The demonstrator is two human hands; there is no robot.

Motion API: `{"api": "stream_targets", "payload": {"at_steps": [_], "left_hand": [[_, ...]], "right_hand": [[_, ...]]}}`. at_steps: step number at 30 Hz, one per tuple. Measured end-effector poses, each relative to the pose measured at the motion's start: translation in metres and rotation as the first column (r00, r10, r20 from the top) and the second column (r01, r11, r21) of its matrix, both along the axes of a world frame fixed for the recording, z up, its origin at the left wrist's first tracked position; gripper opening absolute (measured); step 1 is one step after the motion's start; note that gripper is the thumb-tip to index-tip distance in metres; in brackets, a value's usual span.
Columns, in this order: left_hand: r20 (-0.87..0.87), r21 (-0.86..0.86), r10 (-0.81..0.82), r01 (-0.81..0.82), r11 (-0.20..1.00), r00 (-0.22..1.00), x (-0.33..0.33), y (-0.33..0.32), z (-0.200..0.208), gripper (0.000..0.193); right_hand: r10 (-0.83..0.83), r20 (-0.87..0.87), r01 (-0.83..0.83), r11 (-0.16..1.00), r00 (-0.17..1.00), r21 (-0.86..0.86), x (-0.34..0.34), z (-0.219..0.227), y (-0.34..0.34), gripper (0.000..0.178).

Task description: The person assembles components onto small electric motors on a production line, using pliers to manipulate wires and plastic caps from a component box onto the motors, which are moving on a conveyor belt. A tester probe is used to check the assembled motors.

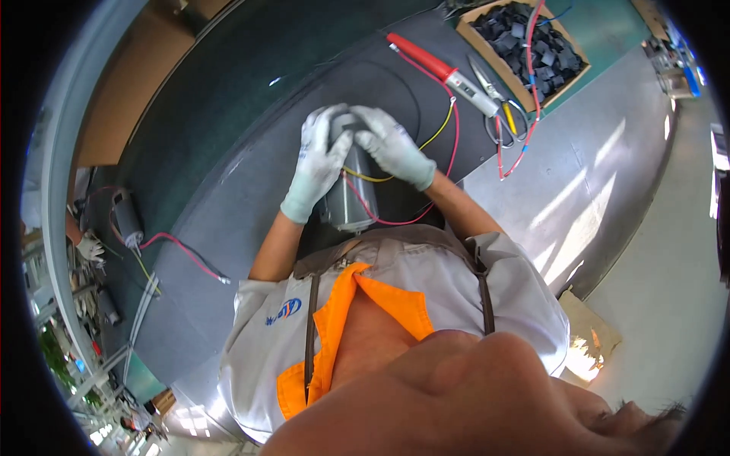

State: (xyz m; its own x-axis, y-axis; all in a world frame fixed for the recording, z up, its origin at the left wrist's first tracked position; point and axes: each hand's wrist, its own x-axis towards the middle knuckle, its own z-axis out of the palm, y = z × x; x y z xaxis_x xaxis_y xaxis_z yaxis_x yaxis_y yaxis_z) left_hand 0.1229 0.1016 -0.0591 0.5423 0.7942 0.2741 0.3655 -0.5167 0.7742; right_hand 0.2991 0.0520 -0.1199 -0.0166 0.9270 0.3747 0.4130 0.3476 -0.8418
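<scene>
I get a bright, daylit view: hard white streaks glare across the right part of the desk (517, 197), and a patch burns out by the brown cardboard (580, 315) at lower right. Pale reflections line the grey cylinder (350, 201). My left hand (313, 163) and right hand (399, 148) look slightly blurred; fisheye bends the rim into black corners.

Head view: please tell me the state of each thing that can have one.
Left hand: gloved, fingers bent, at the near cylinder's far end.
Right hand: gloved, fingers bent, at the same end.
Near cylinder: far end between both hands.
Left-side cylinder: apart from both hands, red wire trailing.
Box: open, filled with dark pieces.
Scissors: lying down, blade spread unclear.
Red and grey tool: lying down, not held.
</scene>
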Motion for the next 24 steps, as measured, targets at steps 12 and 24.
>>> {"api": "stream_targets", "payload": {"at_steps": [12, 24], "left_hand": [[0.059, -0.185, 0.01, 0.001, 0.983, 0.998, -0.001, 0.005, -0.003, 0.039], [-0.168, 0.165, 0.136, -0.108, 0.98, 0.976, 0.025, 0.009, -0.01, 0.038]], "right_hand": [[0.021, -0.146, -0.029, 0.998, 0.989, -0.051, -0.004, 0.0, 0.005, 0.041], [-0.217, -0.185, 0.225, 0.974, 0.958, 0.024, -0.016, 0.003, 0.011, 0.027]]}}
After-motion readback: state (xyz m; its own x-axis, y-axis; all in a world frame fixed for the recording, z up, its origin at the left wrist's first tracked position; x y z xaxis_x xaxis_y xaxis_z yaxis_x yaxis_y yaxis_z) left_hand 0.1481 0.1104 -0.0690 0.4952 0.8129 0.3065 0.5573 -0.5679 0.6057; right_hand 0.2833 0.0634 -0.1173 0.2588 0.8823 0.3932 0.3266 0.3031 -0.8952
